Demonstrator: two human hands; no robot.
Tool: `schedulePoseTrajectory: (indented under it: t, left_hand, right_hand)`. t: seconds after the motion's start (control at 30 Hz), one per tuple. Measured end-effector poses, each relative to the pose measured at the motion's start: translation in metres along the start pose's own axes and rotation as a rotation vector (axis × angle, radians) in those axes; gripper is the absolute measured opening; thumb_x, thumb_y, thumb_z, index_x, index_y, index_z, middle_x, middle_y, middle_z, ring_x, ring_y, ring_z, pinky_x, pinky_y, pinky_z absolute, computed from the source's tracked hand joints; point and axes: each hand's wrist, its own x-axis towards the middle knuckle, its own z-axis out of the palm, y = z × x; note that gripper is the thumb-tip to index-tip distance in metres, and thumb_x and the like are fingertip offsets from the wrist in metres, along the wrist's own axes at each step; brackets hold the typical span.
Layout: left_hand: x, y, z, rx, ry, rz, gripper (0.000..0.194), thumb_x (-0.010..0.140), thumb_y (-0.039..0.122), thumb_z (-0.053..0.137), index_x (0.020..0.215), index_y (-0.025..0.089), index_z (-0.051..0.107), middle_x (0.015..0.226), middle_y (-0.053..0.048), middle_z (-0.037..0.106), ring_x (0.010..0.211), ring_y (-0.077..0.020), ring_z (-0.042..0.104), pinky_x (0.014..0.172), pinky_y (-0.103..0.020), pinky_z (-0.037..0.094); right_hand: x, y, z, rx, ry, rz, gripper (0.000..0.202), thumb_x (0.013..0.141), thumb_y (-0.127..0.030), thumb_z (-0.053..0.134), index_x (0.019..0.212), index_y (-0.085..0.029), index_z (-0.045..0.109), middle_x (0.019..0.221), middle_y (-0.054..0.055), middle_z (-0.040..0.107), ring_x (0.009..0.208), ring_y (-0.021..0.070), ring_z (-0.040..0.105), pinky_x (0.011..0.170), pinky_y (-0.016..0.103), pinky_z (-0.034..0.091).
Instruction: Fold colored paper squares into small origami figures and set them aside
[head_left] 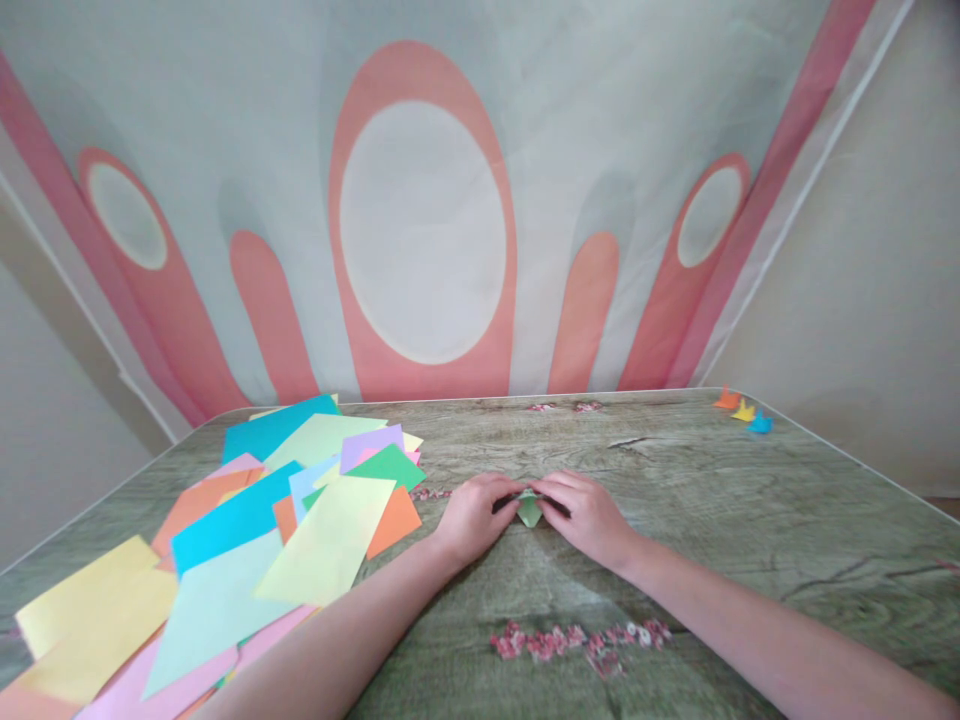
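A small piece of folded light green paper (pixel 529 510) is at the middle of the table, its lower corner pointing toward me. My left hand (pixel 478 515) pinches its left side between thumb and fingers. From the right, my right hand (pixel 586 518) grips the other side in the same way. The fingertips of both hands nearly meet over the paper's far edge and cover part of it. How the paper is folded beneath the fingers is hidden.
Loose coloured paper sheets (pixel 330 540) lie overlapping on the left, partly under my left forearm. Orange (pixel 727 398), yellow (pixel 743 410) and blue (pixel 760 423) small folded papers stand at the far right corner. A printed cloth (pixel 424 235) hangs behind the wood-patterned table (pixel 750 520).
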Motion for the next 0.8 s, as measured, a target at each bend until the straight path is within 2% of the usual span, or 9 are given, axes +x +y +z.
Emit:
schedulePoseTrajectory:
  t: [0.17, 0.43, 0.6, 0.8]
  left_hand:
    - [-0.001, -0.001, -0.003, 0.077, -0.032, 0.077, 0.022, 0.083, 0.023, 0.051, 0.101, 0.024, 0.064, 0.097, 0.000, 0.067, 0.091, -0.0156, 0.059, 0.083, -0.026, 0.045]
    - [-0.003, -0.005, -0.005, 0.134, -0.089, 0.211, 0.021, 0.088, 0.026, 0.046, 0.099, 0.022, 0.064, 0.098, -0.002, 0.067, 0.091, -0.0149, 0.059, 0.083, -0.025, 0.044]
    - [-0.003, -0.003, -0.009, 0.200, -0.133, 0.285, 0.024, 0.090, 0.024, 0.041, 0.095, 0.021, 0.065, 0.096, -0.003, 0.066, 0.091, -0.0152, 0.059, 0.082, -0.026, 0.043]
    - [-0.004, 0.005, -0.011, 0.238, -0.158, 0.292, 0.025, 0.090, 0.025, 0.042, 0.089, 0.022, 0.066, 0.086, -0.004, 0.067, 0.084, -0.0155, 0.060, 0.079, -0.026, 0.043]
  right_hand:
    - [0.001, 0.007, -0.004, -0.074, -0.067, -0.165, 0.019, 0.088, -0.023, 0.048, 0.098, -0.021, 0.064, 0.086, 0.005, 0.064, 0.082, 0.0168, 0.056, 0.074, 0.031, 0.045]
    - [0.004, 0.008, -0.018, -0.162, -0.156, -0.375, 0.020, 0.089, -0.018, 0.045, 0.097, -0.017, 0.063, 0.089, 0.007, 0.064, 0.083, 0.0161, 0.055, 0.073, 0.031, 0.042]
    - [0.004, 0.006, -0.025, -0.144, -0.231, -0.386, 0.022, 0.085, -0.015, 0.046, 0.099, -0.016, 0.063, 0.093, 0.009, 0.064, 0.087, 0.0173, 0.055, 0.076, 0.032, 0.040]
    - [0.006, -0.002, -0.030, -0.113, -0.290, -0.333, 0.022, 0.081, -0.014, 0.048, 0.095, -0.017, 0.065, 0.089, 0.010, 0.065, 0.085, 0.0185, 0.055, 0.078, 0.033, 0.039]
